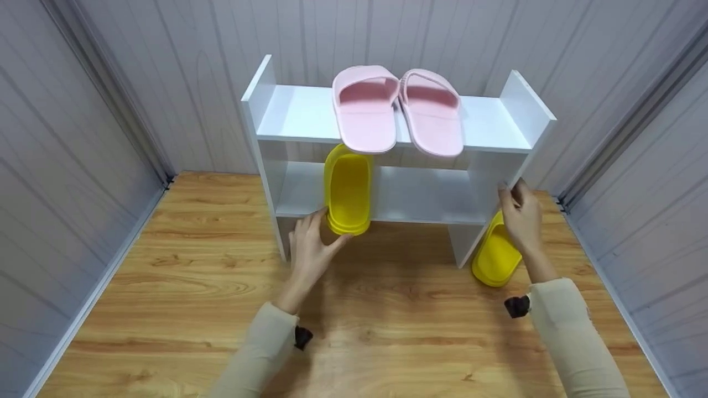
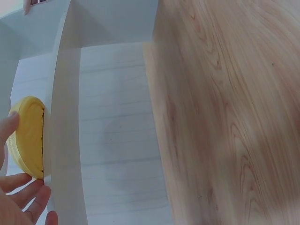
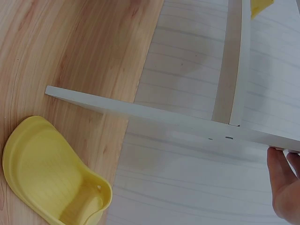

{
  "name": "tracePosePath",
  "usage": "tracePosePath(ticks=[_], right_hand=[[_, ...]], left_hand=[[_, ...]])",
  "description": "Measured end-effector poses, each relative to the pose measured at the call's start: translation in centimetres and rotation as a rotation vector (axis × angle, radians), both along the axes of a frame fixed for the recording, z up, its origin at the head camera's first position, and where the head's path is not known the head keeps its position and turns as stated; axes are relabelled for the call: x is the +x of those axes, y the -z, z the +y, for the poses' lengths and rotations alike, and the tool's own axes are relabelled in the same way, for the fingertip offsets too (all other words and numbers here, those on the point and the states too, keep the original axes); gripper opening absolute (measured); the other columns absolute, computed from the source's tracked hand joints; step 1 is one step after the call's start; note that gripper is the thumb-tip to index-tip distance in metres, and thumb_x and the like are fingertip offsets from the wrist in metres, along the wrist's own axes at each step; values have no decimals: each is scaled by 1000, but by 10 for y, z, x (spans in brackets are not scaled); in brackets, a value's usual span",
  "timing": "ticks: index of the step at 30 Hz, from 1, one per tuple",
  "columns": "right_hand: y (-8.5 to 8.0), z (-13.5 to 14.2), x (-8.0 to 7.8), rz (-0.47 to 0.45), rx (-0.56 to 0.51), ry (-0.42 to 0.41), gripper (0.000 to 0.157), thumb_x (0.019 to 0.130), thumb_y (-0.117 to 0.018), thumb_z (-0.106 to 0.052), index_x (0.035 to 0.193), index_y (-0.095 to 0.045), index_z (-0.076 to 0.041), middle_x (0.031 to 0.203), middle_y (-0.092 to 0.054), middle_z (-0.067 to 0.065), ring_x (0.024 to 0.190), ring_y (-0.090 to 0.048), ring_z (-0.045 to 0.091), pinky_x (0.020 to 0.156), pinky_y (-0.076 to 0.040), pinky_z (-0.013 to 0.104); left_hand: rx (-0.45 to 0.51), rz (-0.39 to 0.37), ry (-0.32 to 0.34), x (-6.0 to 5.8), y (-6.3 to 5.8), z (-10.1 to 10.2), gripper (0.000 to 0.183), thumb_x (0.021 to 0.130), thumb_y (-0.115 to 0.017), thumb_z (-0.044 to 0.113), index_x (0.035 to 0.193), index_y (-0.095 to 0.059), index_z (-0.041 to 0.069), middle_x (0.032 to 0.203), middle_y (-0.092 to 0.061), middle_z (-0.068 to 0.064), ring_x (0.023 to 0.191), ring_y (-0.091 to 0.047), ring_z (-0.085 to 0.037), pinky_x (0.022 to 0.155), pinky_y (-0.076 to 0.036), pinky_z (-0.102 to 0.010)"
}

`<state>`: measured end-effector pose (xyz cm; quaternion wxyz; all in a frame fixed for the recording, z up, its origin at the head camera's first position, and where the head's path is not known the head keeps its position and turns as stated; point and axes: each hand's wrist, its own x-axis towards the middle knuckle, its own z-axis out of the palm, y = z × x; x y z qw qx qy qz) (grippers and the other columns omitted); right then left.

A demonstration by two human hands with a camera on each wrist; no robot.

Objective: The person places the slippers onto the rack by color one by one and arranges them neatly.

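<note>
My left hand (image 1: 311,246) is at the near end of a yellow slipper (image 1: 349,188) on the middle shelf of a white shoe rack (image 1: 428,193). The thumb and fingers lie on opposite sides of that slipper (image 2: 30,136), gripping it. With its fingertips, my right hand (image 1: 524,218) holds the front edge of the rack's right side panel (image 3: 173,123). A second yellow slipper (image 1: 496,257) lies on the floor just outside that panel, below the right hand and partly covered by it in the head view.
Two pink slippers (image 1: 369,119) sit side by side on the rack's top shelf, their near ends jutting past its front edge. Panelled walls (image 1: 193,83) stand behind and on both sides. Wood-patterned floor (image 1: 387,331) spreads in front of the rack.
</note>
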<state>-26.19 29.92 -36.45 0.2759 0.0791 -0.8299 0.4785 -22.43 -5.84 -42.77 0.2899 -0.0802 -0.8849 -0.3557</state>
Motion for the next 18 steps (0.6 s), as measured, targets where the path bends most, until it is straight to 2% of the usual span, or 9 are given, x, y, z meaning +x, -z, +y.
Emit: tracePosePath(ticks=[4, 9, 11, 14, 18], right_hand=[[8, 6, -8, -11, -2, 11, 38, 92, -47, -25, 121, -50, -1, 116, -53, 18, 106, -50, 28, 86, -40, 42], [10, 7, -8, -16, -6, 9, 41, 91, -47, -28, 121, -49, -1, 116, -53, 17, 106, -49, 27, 86, -39, 44], [10, 6, -7, -14, -3, 5, 41, 91, -47, -28, 121, -50, 0, 116, -53, 17, 107, -49, 27, 86, -39, 45], [9, 6, -7, -7, 0, 2, 40, 91, -47, -28, 118, -51, 1, 115, -54, 17, 106, -49, 27, 85, -39, 46], [9, 7, -7, 6, 3, 3, 39, 91, -47, -26, 117, -51, 2, 114, -54, 18, 106, -49, 27, 85, -40, 46]], left_hand=[[-1, 20, -8, -2, 1, 2, 65, 67, -73, 42, 118, -54, 7, 111, -55, -10, 95, -48, -26, 75, -33, -46], [9, 20, -1, -2, 3, 0, 67, 68, -71, 46, 119, -53, 7, 113, -54, -9, 100, -46, -26, 76, -32, -47], [26, 48, 0, -3, 2, -4, 66, 69, -70, 47, 118, -53, 6, 112, -54, -10, 100, -46, -26, 76, -32, -46], [83, 165, 6, -4, -5, -15, 60, 70, -72, 38, 115, -55, 2, 107, -55, -11, 98, -46, -26, 79, -33, -44], [178, 378, -16, -9, -23, -34, 51, 70, -74, 21, 113, -55, 1, 107, -52, -13, 97, -44, -27, 83, -31, -40]])
